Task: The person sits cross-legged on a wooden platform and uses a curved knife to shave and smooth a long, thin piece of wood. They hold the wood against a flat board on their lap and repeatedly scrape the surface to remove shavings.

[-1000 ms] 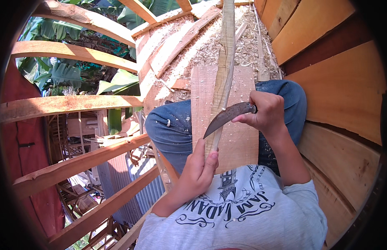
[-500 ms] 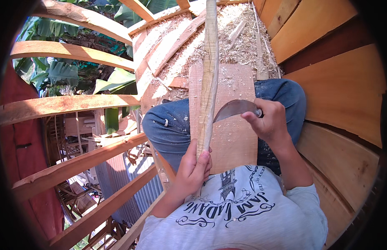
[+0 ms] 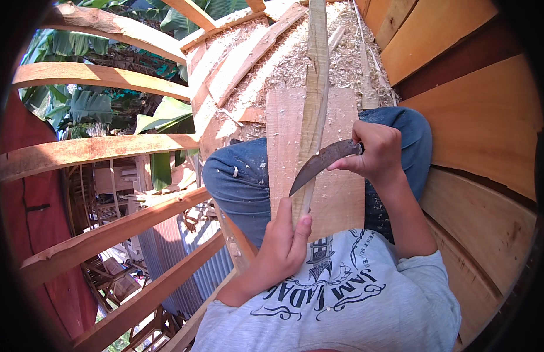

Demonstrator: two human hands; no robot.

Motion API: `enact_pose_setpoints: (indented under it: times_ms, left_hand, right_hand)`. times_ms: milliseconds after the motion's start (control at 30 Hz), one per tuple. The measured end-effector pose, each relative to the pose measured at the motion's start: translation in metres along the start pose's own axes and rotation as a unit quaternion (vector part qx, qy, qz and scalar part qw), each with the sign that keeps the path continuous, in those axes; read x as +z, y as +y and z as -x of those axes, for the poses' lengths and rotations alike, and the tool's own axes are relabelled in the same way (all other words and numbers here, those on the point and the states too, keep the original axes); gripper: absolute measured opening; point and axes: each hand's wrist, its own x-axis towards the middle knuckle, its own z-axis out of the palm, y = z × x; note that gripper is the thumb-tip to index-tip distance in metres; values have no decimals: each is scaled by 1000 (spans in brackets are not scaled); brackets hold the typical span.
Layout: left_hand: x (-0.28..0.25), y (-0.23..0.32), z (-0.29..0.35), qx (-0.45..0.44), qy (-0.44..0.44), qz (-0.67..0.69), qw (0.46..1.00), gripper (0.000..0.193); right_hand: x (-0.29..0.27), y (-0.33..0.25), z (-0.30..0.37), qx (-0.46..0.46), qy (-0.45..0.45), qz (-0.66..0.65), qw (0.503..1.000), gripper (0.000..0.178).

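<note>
My left hand [image 3: 288, 240] grips the near end of a long, rough-edged wooden strip [image 3: 314, 100], which runs away from me past the far side of the board. In my right hand [image 3: 377, 154] is a curved knife [image 3: 325, 161], its fingers wrapped round the mostly hidden handle. The dark blade lies across the strip, its tip pointing down and left, just above my left fingers. Whether the edge bites into the wood I cannot tell. Beneath the strip, a flat wooden board [image 3: 342, 199] rests across my lap between my knees.
Wood shavings [image 3: 289, 64] cover the floor ahead, with an offcut plank [image 3: 257, 56] among them. Wooden rails [image 3: 96, 149] run along the left, with banana leaves and a corrugated sheet [image 3: 166, 264] beyond. A plank wall [image 3: 477, 117] stands close on my right.
The strip's near part has shifted right and tilted, my left hand moving with it. The knife has swung from the strip's right edge to across its face, tip now lower and further left.
</note>
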Motion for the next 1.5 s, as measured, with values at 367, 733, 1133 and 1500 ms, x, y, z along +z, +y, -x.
enact_pose_setpoints:
  times_ms: [367, 733, 1133, 1500]
  left_hand:
    - [1, -16, 0, 2, 19, 74, 997, 16]
    - [-21, -15, -14, -75, -56, 312, 945, 18]
    - [-4, -13, 2, -79, -157, 277, 945, 17]
    - [-10, -9, -9, -97, -146, 367, 914, 22]
  right_hand:
    - [19, 7, -5, 3, 7, -20, 1000, 76]
    - [3, 7, -2, 191, -73, -93, 974, 65]
    - [-1, 82, -27, 337, 24, 19, 941, 71]
    - [-3, -4, 1, 126, -69, -43, 989, 70]
